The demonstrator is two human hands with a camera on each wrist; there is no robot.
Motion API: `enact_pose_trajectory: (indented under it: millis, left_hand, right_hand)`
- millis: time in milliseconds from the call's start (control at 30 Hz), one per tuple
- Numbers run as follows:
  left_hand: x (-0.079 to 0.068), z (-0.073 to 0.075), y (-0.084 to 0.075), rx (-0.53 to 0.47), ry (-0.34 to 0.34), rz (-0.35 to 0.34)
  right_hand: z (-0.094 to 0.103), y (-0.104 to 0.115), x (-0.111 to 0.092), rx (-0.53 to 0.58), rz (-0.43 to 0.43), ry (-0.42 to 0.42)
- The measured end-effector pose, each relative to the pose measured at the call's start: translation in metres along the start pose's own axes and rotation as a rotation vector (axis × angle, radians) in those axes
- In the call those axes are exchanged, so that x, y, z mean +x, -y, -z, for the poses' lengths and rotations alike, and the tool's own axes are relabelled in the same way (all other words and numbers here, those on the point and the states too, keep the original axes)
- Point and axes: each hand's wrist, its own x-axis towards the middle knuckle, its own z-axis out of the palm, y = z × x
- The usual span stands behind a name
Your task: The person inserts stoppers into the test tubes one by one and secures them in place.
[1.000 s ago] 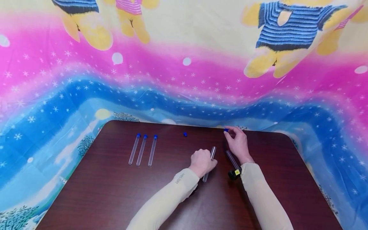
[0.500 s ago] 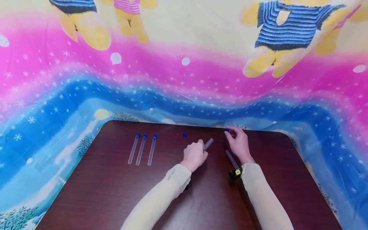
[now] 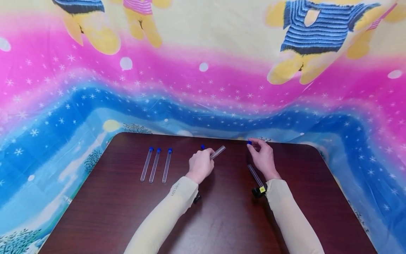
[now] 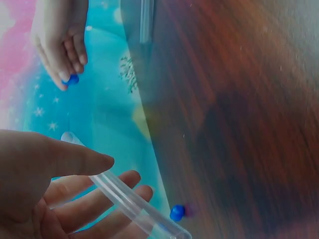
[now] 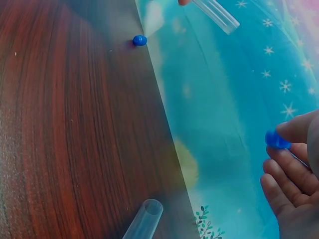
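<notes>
My left hand (image 3: 201,165) holds a clear, uncapped test tube (image 3: 218,152) between thumb and fingers; in the left wrist view the tube (image 4: 124,194) slants across the fingers under the thumb. Over the far table edge my right hand (image 3: 262,158) pinches a small blue cap (image 5: 276,140) between thumb and fingertips. Another blue cap (image 3: 202,146) lies near the far edge, just beyond my left hand. Below the right hand lies a second uncapped tube (image 3: 254,174), its lower end hidden by the wrist camera.
Three test tubes (image 3: 155,165) with blue caps lie side by side on the left of the dark wooden table (image 3: 104,208). A printed cloth (image 3: 196,91) hangs behind the far edge. A black wrist camera (image 3: 258,191) sits at the right cuff.
The left hand has lifted the tube off the table and carried it left and away, tilting its visible end to the right. The right hand keeps its place with the cap.
</notes>
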Motion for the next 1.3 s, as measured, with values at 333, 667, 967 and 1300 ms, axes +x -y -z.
enact_pose_trajectory:
  millis: [333, 667, 967, 1300]
  left_hand:
    - [0.001, 0.011, 0.016, 0.016, -0.027, 0.009]
    - [-0.005, 0.015, 0.023, 0.051, -0.045, 0.006]
    - [-0.01, 0.017, 0.029, 0.035, -0.058, 0.009]
    - [-0.014, 0.019, 0.035, 0.007, -0.016, -0.005]
  right_hand:
    - [-0.002, 0.001, -0.001, 0.019, 0.004, -0.002]
    - [-0.003, 0.004, -0.005, 0.033, 0.003, 0.008]
    - [-0.01, 0.007, -0.009, 0.054, 0.007, 0.012]
    - [-0.014, 0.013, -0.016, 0.098, -0.042, 0.004]
